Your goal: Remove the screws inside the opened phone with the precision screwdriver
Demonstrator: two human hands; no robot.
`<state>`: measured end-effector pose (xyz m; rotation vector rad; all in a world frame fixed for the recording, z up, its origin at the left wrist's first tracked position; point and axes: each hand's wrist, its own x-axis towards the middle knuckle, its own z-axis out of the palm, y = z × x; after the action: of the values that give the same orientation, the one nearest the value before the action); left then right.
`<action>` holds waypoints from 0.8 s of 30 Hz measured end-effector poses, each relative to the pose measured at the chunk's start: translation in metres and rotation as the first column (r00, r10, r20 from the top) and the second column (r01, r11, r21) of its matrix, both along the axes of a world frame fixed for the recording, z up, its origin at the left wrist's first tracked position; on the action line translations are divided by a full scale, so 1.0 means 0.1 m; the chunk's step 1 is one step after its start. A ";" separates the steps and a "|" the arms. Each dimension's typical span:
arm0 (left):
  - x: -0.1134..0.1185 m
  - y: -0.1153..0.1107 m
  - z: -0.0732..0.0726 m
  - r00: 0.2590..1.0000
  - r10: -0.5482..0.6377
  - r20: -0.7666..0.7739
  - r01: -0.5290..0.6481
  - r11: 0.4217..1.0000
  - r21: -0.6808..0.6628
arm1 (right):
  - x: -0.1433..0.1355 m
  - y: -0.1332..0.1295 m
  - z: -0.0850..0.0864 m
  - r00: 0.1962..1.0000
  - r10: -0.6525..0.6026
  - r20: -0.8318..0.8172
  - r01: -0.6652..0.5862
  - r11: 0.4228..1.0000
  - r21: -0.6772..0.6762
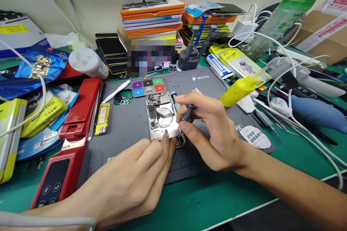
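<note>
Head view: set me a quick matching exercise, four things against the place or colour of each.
Things:
1. Dark grey tool
2. Opened phone
3. Squeeze bottle
4. Slim stick

Places and colours:
A. yellow, to the right of the phone
B. white, near the mat's far left corner
C. held in the right hand
D. touched at its near end by the left hand's fingers

Pairs: 1-C, 2-D, 3-A, 4-B.

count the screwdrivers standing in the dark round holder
3 visible in the holder: the left grey one, the blue one between, and the right grey one. More may be hidden behind.
</note>
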<state>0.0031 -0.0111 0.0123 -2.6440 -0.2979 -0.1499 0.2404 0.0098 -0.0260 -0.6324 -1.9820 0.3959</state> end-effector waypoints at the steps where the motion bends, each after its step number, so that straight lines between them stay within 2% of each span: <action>1: 0.00 0.00 0.00 1.000 -0.006 0.006 0.006 1.000 -0.007 | 0.00 0.00 0.00 1.000 0.007 -0.003 -0.007 1.000 -0.003; 8: -0.02 0.00 -0.02 1.000 -0.008 0.025 0.010 0.997 -0.073 | 0.01 0.00 0.01 0.999 0.036 0.029 -0.036 0.999 -0.007; 17: 0.01 0.02 -0.05 1.000 0.005 0.015 -0.004 0.998 -0.066 | 0.02 -0.01 0.03 0.997 0.032 0.073 -0.031 0.999 -0.023; 21: -0.01 0.01 -0.04 1.000 -0.001 0.024 0.003 0.998 -0.066 | 0.02 -0.02 0.03 0.998 0.045 0.053 -0.044 0.999 -0.032; 24: -0.01 0.01 -0.02 1.000 -0.001 0.021 0.002 0.999 -0.047 | 0.00 -0.04 0.03 1.000 0.026 -0.002 -0.026 0.996 -0.087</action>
<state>0.0025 -0.0103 0.0101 -2.6906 -0.3098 -0.1731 0.2400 0.0062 -0.0232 -0.6613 -1.9819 0.5002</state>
